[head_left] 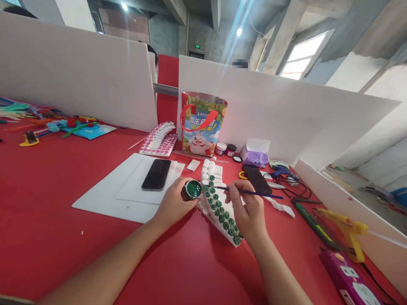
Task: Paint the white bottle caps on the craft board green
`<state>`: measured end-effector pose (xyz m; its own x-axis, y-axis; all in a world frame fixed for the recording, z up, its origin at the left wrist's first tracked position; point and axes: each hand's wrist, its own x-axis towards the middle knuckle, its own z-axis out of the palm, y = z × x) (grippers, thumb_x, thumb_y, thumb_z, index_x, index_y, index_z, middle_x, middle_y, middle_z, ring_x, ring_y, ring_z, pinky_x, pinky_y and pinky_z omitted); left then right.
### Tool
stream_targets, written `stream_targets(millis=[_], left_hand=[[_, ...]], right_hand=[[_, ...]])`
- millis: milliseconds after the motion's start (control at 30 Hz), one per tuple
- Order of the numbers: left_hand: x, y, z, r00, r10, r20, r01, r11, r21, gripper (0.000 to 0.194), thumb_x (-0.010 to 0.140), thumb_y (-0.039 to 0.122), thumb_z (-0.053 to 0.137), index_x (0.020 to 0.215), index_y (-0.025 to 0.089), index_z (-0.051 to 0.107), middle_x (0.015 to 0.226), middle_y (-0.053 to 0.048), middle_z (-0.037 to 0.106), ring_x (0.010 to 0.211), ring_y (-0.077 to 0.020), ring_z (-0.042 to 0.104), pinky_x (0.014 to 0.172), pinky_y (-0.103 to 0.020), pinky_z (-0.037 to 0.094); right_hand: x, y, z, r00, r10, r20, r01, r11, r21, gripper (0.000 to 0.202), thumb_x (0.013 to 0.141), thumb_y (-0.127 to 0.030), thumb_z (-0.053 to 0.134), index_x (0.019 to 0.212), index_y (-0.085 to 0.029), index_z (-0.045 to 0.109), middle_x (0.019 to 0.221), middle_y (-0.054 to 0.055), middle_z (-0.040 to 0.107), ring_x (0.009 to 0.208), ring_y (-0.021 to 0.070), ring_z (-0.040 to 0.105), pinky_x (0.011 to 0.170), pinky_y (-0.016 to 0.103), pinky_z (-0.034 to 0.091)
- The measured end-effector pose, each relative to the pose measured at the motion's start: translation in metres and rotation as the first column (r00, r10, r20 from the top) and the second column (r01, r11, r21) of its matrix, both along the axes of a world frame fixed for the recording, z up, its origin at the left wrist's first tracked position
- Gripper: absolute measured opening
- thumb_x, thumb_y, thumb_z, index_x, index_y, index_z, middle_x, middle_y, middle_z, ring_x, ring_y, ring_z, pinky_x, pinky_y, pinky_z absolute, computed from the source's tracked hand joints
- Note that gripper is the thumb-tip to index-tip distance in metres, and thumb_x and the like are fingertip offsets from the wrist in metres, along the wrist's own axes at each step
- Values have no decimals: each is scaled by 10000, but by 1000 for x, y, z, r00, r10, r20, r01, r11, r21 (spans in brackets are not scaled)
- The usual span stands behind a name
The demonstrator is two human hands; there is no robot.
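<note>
The red table (pixel 95 245) is extending across the whole work area, with white boards (pixel 273 110) standing behind it. A printed bag (pixel 203 127) is standing upright against the boards, and a pink-dotted white piece (pixel 159 142) is lying just beside it. The curved white piece (pixel 222 212) is lying at the middle of the table, in front of the bag; its rows of round knobs are showing dark green toward the near end and white toward the far end. A black phone (pixel 157 174) is resting on flat white sheets (pixel 108 197) to the left, while a yellow glue gun (pixel 346 228) is lying at the right, near a purple box (pixel 346 275). The left hand (pixel 174 201) is closing around a small jar (pixel 192 189) of green paint, tilting its open mouth toward the camera beside the curved piece. The right hand (pixel 248 207) is pinching a thin brush (pixel 254 192) between thumb and fingers, its tip reaching the knobs near the jar.
</note>
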<state>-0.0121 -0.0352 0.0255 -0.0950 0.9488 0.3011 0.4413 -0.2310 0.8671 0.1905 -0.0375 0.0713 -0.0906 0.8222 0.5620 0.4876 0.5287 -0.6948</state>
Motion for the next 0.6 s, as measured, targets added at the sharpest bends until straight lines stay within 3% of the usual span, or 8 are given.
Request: stream_targets(millis=[300,600], left_hand=[[1,0,1,1000,4,4,-4,1000,3,234,715,256,697,940,242,632,973,-12,698,911,-221,660,830,-334,533],[1,-1,2,1000,0,5,0,1000,1,239,724,271,696,953,241,634,986,-13,697,925,-221,657,840,-335,527]], right_hand=[[-3,-1,1,996,0,91,1,1000,-21,207,1015,-351,492,861,-235,569,690,-6,647,630,161,639,606,261,460],[-1,0,2,998,-2,66,0,1000,31,201,1019,-323,491,863,-228,574,718,5,659,685,168,674,636,263,476]])
